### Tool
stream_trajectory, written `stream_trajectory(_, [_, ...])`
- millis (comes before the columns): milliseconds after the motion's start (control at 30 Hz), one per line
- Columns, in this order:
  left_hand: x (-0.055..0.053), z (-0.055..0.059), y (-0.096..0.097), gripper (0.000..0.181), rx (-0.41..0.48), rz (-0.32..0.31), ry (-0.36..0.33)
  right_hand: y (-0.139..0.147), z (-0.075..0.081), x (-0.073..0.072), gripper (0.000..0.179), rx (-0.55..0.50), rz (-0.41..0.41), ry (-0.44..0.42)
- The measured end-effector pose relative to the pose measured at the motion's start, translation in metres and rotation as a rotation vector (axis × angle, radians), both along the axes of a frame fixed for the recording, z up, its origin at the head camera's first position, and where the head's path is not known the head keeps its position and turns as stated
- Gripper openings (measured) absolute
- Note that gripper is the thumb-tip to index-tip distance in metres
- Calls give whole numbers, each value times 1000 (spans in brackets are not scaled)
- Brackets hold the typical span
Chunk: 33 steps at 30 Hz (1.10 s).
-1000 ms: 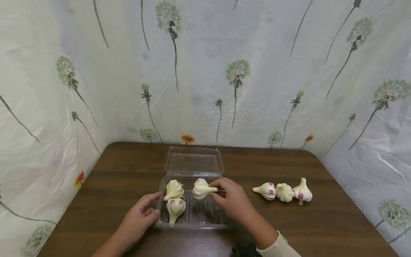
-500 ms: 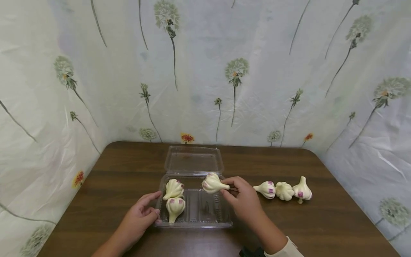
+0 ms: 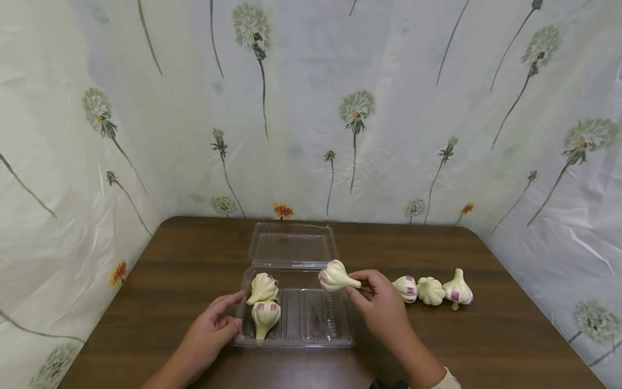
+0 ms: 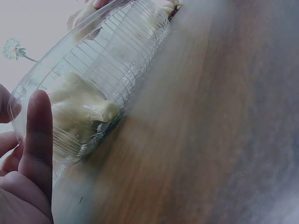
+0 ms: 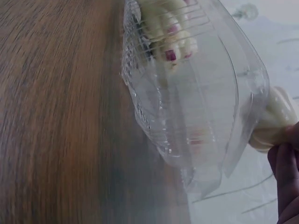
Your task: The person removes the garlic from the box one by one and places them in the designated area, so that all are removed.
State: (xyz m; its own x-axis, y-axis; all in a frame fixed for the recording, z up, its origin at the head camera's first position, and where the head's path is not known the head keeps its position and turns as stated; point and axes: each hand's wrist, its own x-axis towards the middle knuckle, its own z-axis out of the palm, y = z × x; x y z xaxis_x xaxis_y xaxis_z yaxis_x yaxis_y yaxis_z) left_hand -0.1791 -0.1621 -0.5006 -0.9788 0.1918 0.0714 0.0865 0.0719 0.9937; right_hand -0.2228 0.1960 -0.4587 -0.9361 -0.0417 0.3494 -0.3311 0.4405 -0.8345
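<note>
A clear plastic clamshell container stands on the table with its lid folded back. Two garlic bulbs, one at the back and one at the front, lie in its left part. My left hand holds the container's left side; its thumb lies along the clear wall in the left wrist view. Over the container's back right corner, my right hand pinches another garlic bulb by its stem, with the rounded end pointing left. The right wrist view shows this held bulb beyond the rim.
Three more garlic bulbs lie in a row on the table's right side: a left one partly behind my right hand, a middle one and a right one. A dandelion-print curtain hangs around the brown wooden table.
My right hand has moved right with its garlic bulb, from above the container's middle to its back right corner. My left hand has stayed at the left side.
</note>
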Motion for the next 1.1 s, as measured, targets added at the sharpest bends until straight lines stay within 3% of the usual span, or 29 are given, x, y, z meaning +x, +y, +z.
stream_trajectory(200, [-2, 2, 1, 58, 1, 1, -40, 10, 0, 1, 22, 9, -30, 3])
stream_trajectory(467, [-2, 3, -1, 59, 8, -22, -16, 23, -3, 1, 23, 45, -76, -7])
stream_trajectory(1100, [-1, 1, -2, 58, -9, 10, -31, 53, -6, 5, 20, 36, -71, -109])
